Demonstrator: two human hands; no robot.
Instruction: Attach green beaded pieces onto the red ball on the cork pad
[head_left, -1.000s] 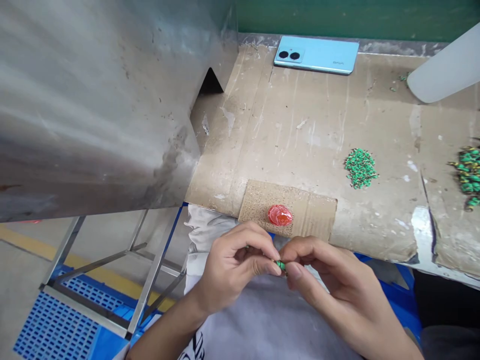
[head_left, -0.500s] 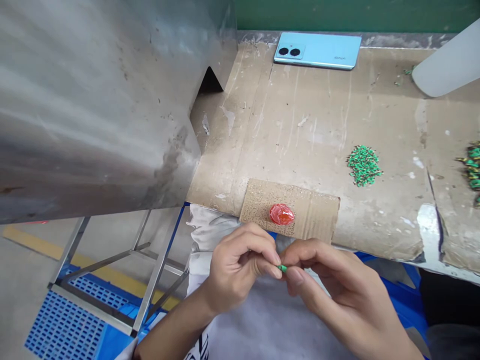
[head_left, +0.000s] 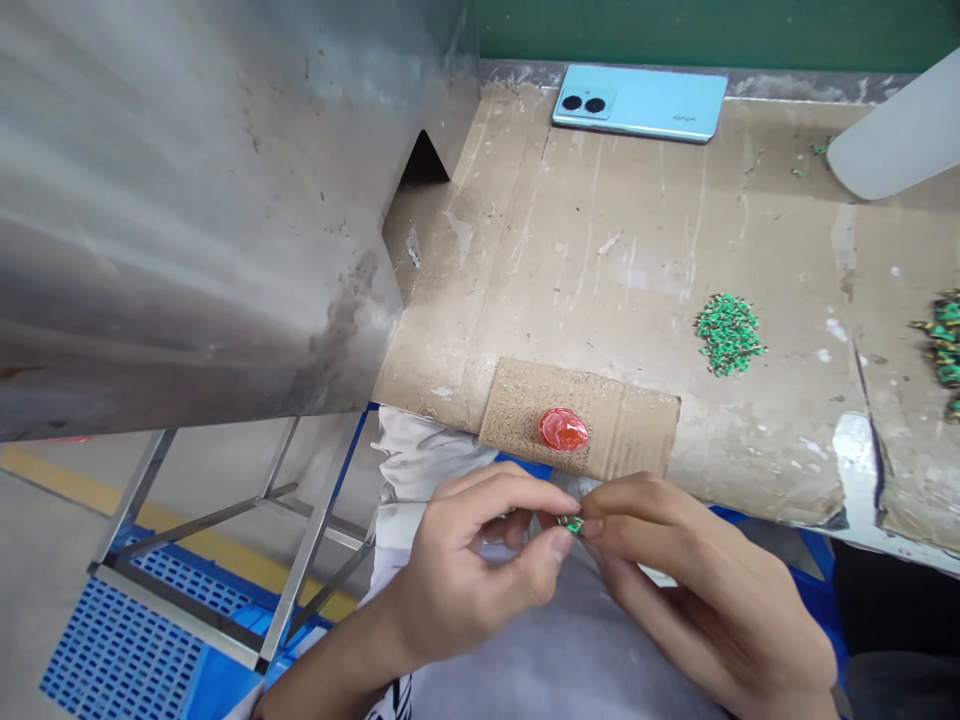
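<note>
My left hand (head_left: 480, 560) and my right hand (head_left: 697, 580) meet fingertip to fingertip over my lap, just in front of the table edge. Between them sits a tiny green part (head_left: 571, 524) with dark and yellowish ends. The thumb and forefinger of my left hand bracket it, while the right fingertips pinch its right side. A speck of green also shows behind the left forefinger, too small to name. Just beyond my hands, a glossy red round piece (head_left: 564, 430) lies on a cardboard piece (head_left: 637, 420).
On the cardboard-covered table (head_left: 585, 260) lie a heap of small green parts (head_left: 727, 335) and another green-and-yellow heap (head_left: 946, 350) at the right edge. A light blue phone (head_left: 641, 103) lies at the back, near a white cylinder (head_left: 900, 125). A large metal housing (head_left: 187, 220) fills the left.
The left thumb has dropped away from its forefinger, widening the gap around the green part. My right fingers have turned more over it, and the part has shifted slightly up and right.
</note>
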